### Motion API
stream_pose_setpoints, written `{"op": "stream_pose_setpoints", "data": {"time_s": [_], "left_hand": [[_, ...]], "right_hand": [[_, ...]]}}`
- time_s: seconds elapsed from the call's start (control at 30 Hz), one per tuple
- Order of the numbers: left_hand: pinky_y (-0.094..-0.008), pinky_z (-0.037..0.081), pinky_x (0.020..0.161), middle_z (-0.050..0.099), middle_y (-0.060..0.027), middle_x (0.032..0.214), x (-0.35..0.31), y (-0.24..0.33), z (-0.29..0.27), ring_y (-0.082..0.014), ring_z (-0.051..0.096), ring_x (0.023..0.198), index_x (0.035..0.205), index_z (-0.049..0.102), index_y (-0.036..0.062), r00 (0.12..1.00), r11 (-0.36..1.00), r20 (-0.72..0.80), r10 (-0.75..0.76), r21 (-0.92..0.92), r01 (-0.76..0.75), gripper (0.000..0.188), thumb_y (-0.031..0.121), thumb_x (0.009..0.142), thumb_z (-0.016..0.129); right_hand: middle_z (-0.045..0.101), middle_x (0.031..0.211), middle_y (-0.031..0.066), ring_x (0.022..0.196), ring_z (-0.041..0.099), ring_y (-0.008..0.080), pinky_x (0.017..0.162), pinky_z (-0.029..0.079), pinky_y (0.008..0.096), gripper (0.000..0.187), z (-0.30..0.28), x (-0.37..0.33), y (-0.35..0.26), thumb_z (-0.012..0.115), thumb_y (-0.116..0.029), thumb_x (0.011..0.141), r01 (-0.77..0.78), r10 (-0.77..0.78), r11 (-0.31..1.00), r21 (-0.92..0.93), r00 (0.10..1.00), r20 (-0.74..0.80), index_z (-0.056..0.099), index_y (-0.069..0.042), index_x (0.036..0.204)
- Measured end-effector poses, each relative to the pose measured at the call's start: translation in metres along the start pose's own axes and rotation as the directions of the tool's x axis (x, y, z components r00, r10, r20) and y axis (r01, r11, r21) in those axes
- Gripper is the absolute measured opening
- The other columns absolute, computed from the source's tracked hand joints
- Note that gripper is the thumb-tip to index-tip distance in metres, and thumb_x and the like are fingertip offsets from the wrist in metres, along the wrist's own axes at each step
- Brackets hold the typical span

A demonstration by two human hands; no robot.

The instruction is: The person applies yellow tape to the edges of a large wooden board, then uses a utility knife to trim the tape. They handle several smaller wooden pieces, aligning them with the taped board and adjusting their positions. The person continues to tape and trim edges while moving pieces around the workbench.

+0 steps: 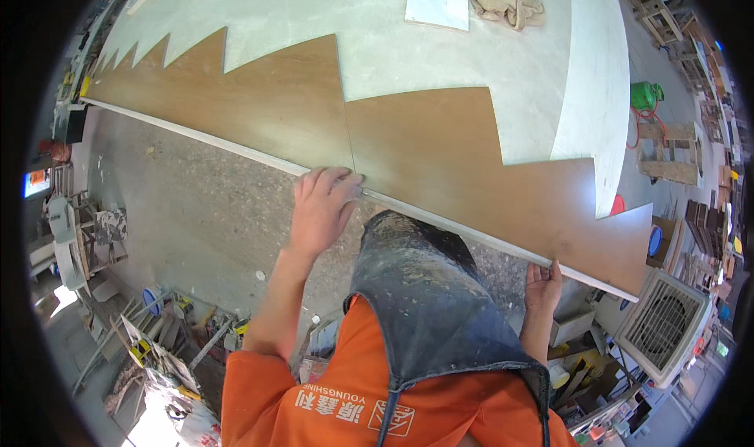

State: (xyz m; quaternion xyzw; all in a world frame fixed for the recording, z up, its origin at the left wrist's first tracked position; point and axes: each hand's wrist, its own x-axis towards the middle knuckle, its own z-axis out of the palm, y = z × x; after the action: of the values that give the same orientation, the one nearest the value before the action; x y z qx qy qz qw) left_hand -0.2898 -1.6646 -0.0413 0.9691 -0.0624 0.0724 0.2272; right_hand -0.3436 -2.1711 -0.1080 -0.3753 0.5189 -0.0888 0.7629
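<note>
A long brown panel with a stepped, sawtooth far edge slants across the view, its near edge faced with a narrow white strip. A seam runs across the panel close to its middle. Right beside that seam, my left hand curls its fingers over the near edge. Farther right, my right hand pinches the white strip, its thumb tip at the top and its fingers partly hidden. A dark, dusty apron hangs between my forearms.
Under the panel is a pale worktop. It bears a white square sheet, a crumpled tan cloth and a curved white slab. At right stand a green tank and a boxy fan unit. Tools clutter the lower left.
</note>
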Motion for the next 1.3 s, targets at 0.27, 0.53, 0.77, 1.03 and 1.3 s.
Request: {"op": "stream_pose_setpoints", "data": {"time_s": [0.27,0.53,0.77,1.03,1.3], "left_hand": [[-0.0408,0.045,0.094,0.061,-0.0047,0.103,0.040,-0.038,-0.006,-0.0279,0.056,0.104,0.105,0.073,0.0133,0.898,0.960,0.345,0.274,-0.150,-0.235,0.029,0.007,0.076,0.076],[-0.0408,0.045,0.094,0.062,-0.0044,0.102,0.049,-0.042,-0.009,-0.0276,0.056,0.105,0.104,0.073,0.0127,0.853,0.940,0.397,0.338,-0.185,-0.286,0.027,0.006,0.078,0.073],[-0.0409,0.045,0.095,0.062,-0.0066,0.105,0.046,-0.041,-0.009,-0.0296,0.055,0.103,0.104,0.071,0.0122,0.861,0.947,0.401,0.312,-0.204,-0.248,0.030,0.004,0.076,0.076],[-0.0418,0.043,0.095,0.060,-0.0064,0.106,0.037,-0.031,-0.012,-0.0291,0.054,0.105,0.106,0.068,0.0131,0.882,0.945,0.340,0.326,-0.155,-0.289,0.035,0.012,0.073,0.081],[-0.0422,0.042,0.095,0.060,-0.0049,0.107,0.033,-0.039,0.008,-0.0279,0.055,0.106,0.107,0.068,0.0143,0.885,0.930,0.286,0.367,-0.120,-0.347,0.035,0.013,0.073,0.080]], "right_hand": [[0.063,0.112,0.0084,0.113,0.063,0.0286,0.095,0.055,0.0450,0.025,0.040,-0.029,0.032,0.064,-0.024,0.101,0.045,-0.041,0.997,-0.061,0.997,0.059,0.063,-0.005,0.117],[0.062,0.124,0.0108,0.121,0.060,0.0300,0.103,0.053,0.0476,0.026,0.038,-0.029,0.034,0.063,-0.017,0.101,0.051,-0.050,0.999,-0.015,0.995,0.088,0.060,-0.004,0.122],[0.062,0.127,0.0111,0.124,0.059,0.0303,0.108,0.050,0.0491,0.027,0.045,-0.024,0.043,0.060,-0.015,0.102,0.034,-0.051,0.993,0.115,0.988,0.149,0.058,-0.002,0.126],[0.061,0.129,0.0089,0.125,0.058,0.0283,0.109,0.049,0.0468,0.028,0.046,-0.022,0.048,0.060,-0.017,0.102,0.037,-0.057,0.988,0.149,0.989,0.133,0.058,-0.003,0.126],[0.058,0.132,0.0114,0.130,0.053,0.0300,0.109,0.047,0.0462,0.034,0.050,-0.031,0.050,0.060,-0.019,0.103,0.073,-0.098,0.987,0.142,0.979,0.178,0.055,-0.002,0.132]]}}
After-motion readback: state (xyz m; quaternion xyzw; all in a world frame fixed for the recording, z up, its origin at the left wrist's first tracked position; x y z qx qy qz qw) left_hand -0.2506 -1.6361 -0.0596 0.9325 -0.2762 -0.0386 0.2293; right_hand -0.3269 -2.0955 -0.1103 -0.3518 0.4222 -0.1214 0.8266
